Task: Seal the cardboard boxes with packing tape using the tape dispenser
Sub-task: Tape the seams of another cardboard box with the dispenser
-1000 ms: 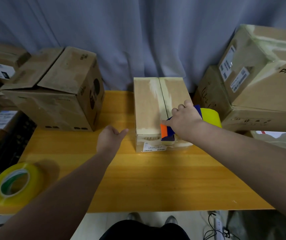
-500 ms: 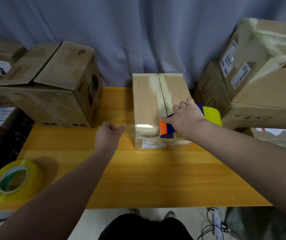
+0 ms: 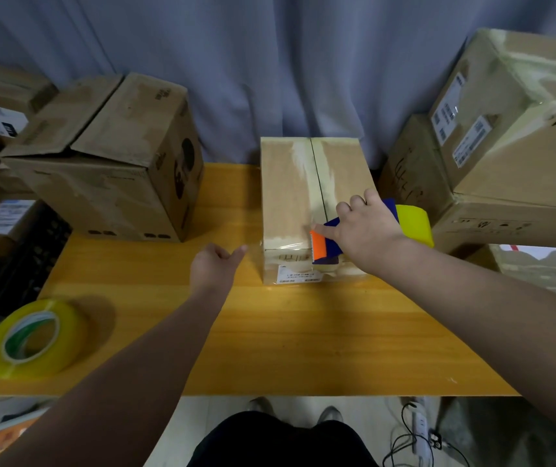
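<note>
A small cardboard box stands on the yellow table, its top seam running away from me. My right hand grips the blue and orange tape dispenser with its yellow roll, held at the box's near top edge. A strip of clear tape stretches left from the dispenser across the box's front. My left hand, just left of the box, pinches the strip's free end between thumb and curled fingers.
A spare yellow tape roll lies at the table's near left corner. A larger box with loose flaps stands at the back left. Stacked taped boxes crowd the right side. The wooden table stretches towards me.
The view has shifted slightly. The left hand has moved a little left, drawing the clear tape out sideways from the dispenser. The right hand keeps the dispenser at the box's near edge.
</note>
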